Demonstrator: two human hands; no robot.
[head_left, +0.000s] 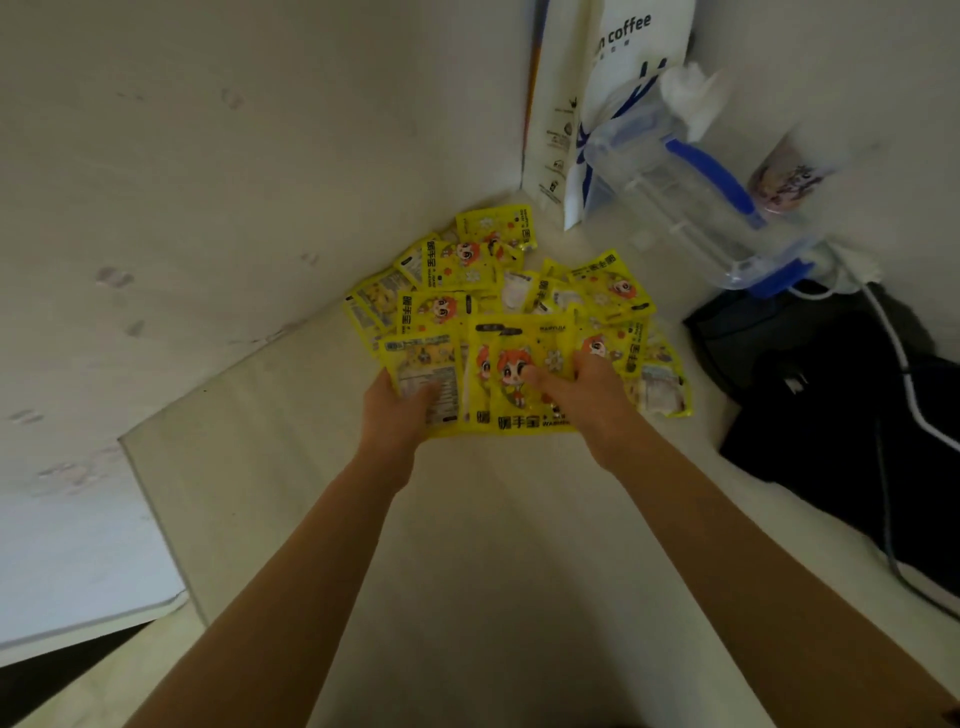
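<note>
Several yellow hand-warmer packets (467, 270) with a red-haired cartoon figure lie spread over the pale surface (493, 545) near the wall corner. My left hand (400, 410) holds the near left packet (421, 358), its printed back up, with the thumb on top. My right hand (582, 395) grips the near middle packet (514, 395), thumb pressed on its front. Both packets overlap at the front of the pile.
A clear plastic box with blue clips (691, 197) and a white coffee bag (608, 104) stand at the back right. A black cloth item (831, 405) with a white cable (904, 374) lies to the right. The wall (208, 182) runs along the left.
</note>
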